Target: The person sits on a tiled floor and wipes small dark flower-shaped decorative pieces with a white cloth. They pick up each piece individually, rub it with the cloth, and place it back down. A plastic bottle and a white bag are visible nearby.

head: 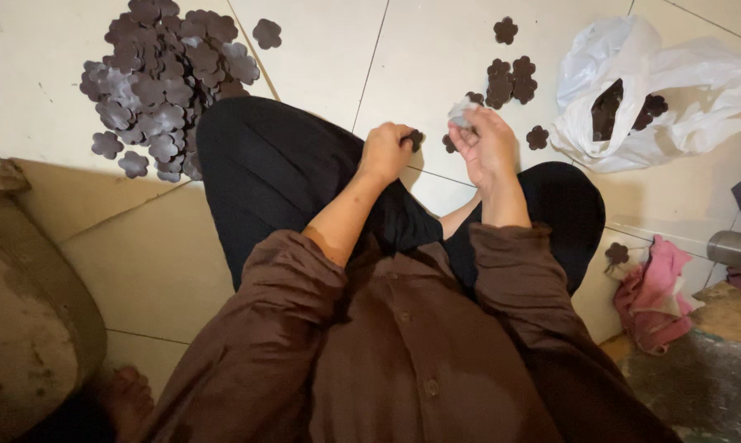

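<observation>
The person sits on the pale tiled floor (436,49) with knees in black trousers (280,172). The left hand (385,152) is curled tight and pinches one dark brown flower-shaped flat piece (415,138) at its fingertips, just above the knee near the middle of the view. The right hand (487,148) is half closed around a small crumpled grey bit of cloth or paper (460,111); I cannot tell which it is. The two hands are near each other but do not touch. I think the flower piece could slip out, because only the fingertips grip it, and then it would drop on the floor among the loose ones and be hard to pick out again. The grey bit could also fall, since it sticks up out of the hand. At eleven o'clock lies a big heap of the same flower pieces (161,82), too many to count. About nine loose flower pieces (510,78) lie on the tiles at one o'clock. At two o'clock one white plastic bag (674,90) lies open with more flowers inside. At four o'clock there is one pink cloth (657,287).
</observation>
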